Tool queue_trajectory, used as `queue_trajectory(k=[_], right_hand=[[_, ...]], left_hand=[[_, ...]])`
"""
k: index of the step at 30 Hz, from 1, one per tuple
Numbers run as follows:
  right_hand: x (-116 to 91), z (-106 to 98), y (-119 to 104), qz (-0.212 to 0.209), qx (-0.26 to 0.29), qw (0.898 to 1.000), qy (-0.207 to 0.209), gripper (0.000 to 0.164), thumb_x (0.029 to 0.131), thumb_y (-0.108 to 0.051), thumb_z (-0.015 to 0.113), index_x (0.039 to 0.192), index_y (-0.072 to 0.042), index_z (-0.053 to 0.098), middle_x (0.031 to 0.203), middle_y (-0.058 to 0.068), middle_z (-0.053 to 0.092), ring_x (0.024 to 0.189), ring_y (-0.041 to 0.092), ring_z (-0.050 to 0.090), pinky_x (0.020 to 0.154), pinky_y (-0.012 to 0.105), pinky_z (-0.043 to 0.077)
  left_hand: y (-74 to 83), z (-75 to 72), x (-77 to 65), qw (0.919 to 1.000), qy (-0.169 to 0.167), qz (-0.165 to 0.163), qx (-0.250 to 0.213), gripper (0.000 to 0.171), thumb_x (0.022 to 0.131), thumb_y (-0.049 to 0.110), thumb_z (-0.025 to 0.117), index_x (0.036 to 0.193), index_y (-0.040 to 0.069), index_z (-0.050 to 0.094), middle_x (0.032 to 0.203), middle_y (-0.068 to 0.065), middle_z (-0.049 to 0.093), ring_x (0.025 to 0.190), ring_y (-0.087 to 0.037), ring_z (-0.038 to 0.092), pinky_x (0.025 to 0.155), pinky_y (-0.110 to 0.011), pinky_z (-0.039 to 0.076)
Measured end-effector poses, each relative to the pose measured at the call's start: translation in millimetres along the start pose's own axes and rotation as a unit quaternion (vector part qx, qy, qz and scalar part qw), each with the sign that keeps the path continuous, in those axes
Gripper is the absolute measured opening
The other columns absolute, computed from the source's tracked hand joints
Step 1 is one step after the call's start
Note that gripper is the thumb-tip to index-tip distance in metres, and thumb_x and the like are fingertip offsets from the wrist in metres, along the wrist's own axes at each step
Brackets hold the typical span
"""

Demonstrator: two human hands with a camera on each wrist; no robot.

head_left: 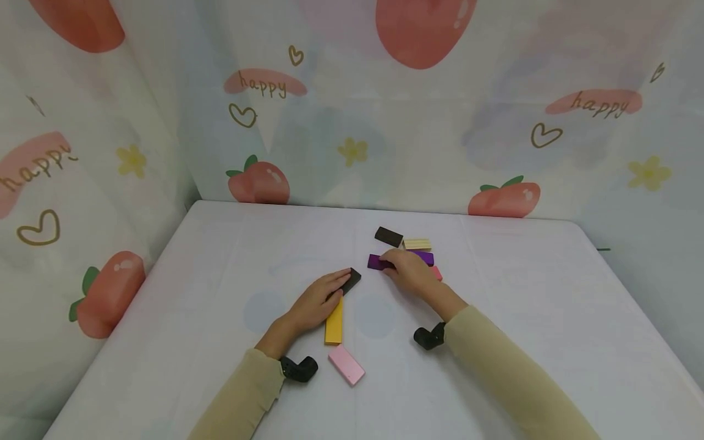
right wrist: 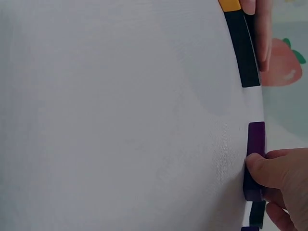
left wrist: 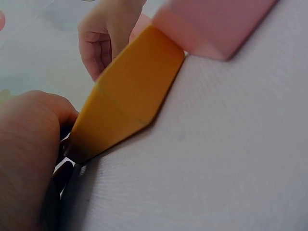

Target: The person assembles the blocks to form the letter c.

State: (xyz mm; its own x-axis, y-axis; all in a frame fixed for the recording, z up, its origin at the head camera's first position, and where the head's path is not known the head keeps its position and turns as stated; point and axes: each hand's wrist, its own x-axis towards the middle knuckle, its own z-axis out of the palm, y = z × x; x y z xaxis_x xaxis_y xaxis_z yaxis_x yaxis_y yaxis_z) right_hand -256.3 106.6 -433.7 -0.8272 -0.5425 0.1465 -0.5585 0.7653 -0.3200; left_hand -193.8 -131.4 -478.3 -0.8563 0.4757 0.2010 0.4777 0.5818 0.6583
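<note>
My right hand (head_left: 409, 272) pinches a purple block (head_left: 375, 262) between thumb and fingers, low over the white table. In the right wrist view, the thumb lies across that purple block (right wrist: 256, 137). My left hand (head_left: 313, 302) rests along a black block (head_left: 353, 279), fingers fairly straight beside it. One end of a yellow block (head_left: 333, 324) meets the black one under the left thumb. Nearer me, a pink block (head_left: 346, 365) lies slanted, its corner at the yellow block's other end. Together these three form a bent line.
Around and behind the right hand lie another black block (head_left: 388, 236), a pale wooden ribbed piece (head_left: 417, 244), a second purple block (head_left: 425, 258) and a reddish-pink block (head_left: 437, 273), partly hidden. A patterned curtain (head_left: 352, 110) hangs behind the table (head_left: 522, 293).
</note>
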Motion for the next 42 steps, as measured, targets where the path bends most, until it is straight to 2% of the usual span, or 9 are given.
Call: queue_trajectory(k=[12, 26, 42], right_hand=[[-3, 2, -7, -0.056, 0.009, 0.998, 0.002, 0.022, 0.084, -0.002, 0.066, 0.105, 0.0, 0.064, 0.103, 0.011, 0.065, 0.1, 0.025, 0.059, 0.089, 0.038, 0.046], [-2, 2, -12, -0.049, 0.019, 0.998, -0.03, 0.025, 0.085, -0.005, 0.064, 0.11, -0.002, 0.064, 0.108, 0.01, 0.064, 0.103, 0.023, 0.058, 0.09, 0.037, 0.045], [0, -1, -12, -0.059, 0.02, 0.997, -0.044, 0.027, 0.085, -0.006, 0.065, 0.111, -0.003, 0.064, 0.109, 0.01, 0.063, 0.104, 0.024, 0.058, 0.09, 0.037, 0.045]], left_hand=[[0.2, -1.0, 0.5, 1.0, 0.004, 0.005, -0.004, 0.04, 0.098, 0.014, 0.041, 0.137, 0.006, 0.043, 0.144, 0.005, 0.035, 0.131, -0.011, 0.028, 0.106, -0.03, 0.025], [1.5, -2.9, -0.1, 1.0, -0.001, -0.001, -0.01, 0.041, 0.097, 0.013, 0.042, 0.138, 0.006, 0.042, 0.144, 0.004, 0.034, 0.132, -0.014, 0.029, 0.106, -0.034, 0.025], [1.9, -2.0, -0.3, 1.0, 0.0, 0.001, -0.009, 0.041, 0.098, 0.014, 0.042, 0.138, 0.005, 0.041, 0.144, 0.003, 0.034, 0.132, -0.013, 0.029, 0.106, -0.033, 0.024]])
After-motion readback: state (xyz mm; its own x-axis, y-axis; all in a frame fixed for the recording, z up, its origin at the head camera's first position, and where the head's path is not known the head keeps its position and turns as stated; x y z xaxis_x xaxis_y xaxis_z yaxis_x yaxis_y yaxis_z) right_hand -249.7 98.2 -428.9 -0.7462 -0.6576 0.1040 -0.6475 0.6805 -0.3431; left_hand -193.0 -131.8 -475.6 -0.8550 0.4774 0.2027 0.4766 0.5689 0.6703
